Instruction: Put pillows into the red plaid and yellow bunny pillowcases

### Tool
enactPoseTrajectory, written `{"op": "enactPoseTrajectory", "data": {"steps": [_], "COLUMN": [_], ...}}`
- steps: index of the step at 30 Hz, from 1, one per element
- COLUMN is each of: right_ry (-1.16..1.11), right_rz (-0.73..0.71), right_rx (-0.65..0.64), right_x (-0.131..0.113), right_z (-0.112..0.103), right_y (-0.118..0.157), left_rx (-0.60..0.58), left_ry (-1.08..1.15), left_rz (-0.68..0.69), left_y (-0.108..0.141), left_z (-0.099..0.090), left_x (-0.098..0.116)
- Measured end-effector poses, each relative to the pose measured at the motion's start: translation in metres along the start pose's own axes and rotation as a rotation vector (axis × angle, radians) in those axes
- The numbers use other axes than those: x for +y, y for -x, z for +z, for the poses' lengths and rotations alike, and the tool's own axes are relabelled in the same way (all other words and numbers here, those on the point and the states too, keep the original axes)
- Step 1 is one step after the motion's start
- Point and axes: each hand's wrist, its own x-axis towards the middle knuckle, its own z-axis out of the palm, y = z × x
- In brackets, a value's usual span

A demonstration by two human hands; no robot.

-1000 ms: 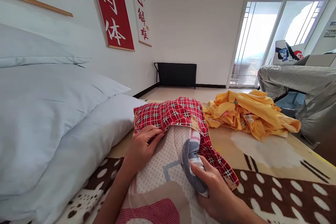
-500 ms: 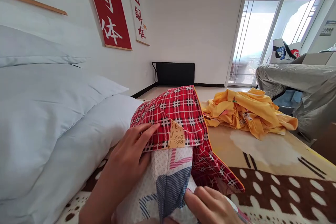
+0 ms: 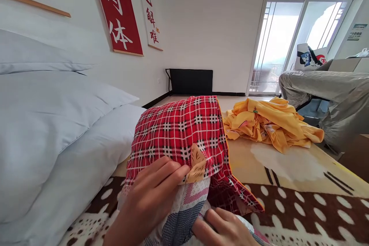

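A red plaid pillowcase [image 3: 175,127] with a yellow-edged flap covers the far part of a pillow [image 3: 196,194] in white, blue and pink patterned fabric. My left hand [image 3: 157,192] has its bent fingers closed on the pillowcase's near edge, beside a tan leaf-shaped patch; the thumb is hidden. Lower and to the right, my right hand [image 3: 223,226] is curled with its fingers gripping the patterned pillow near a blue-checked section. The flap hangs down at the right, just beyond that hand.
White pillows [image 3: 72,134] are stacked along the left. A rumpled yellow cloth [image 3: 268,121] lies on the brown and cream blanket [image 3: 291,177] at the right. Behind it stands a plastic-covered piece of furniture [image 3: 340,88]. A black panel [image 3: 190,80] leans against the far wall.
The plaid pillowcase has come nearer, covering more of the patterned pillow. My left hand has moved down and toward me along with its edge; my right hand has shifted slightly down and left.
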Motion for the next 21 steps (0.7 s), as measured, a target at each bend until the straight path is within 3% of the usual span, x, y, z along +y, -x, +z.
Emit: {"op": "enactPoseTrajectory", "data": {"steps": [4,10,17,21], "right_ry": [0.026,0.028,-0.085,-0.097], "right_rz": [-0.006,-0.088,0.027,0.125], "right_rx": [0.055,-0.126,-0.258,-0.340], "right_x": [0.006,0.022,0.036,0.038], "right_z": [0.002,0.001,0.011,0.008], "right_y": [-0.001,0.008,0.016,0.017], "left_rx": [-0.103,-0.267,-0.394,-0.424], "left_ry": [-0.005,0.015,0.055,0.112], "left_rz": [0.066,0.091,0.099,0.013], "left_y": [-0.002,-0.008,-0.006,-0.009], "left_z": [0.007,0.013,0.017,0.021], "left_x": [0.004,0.016,0.029,0.020]}}
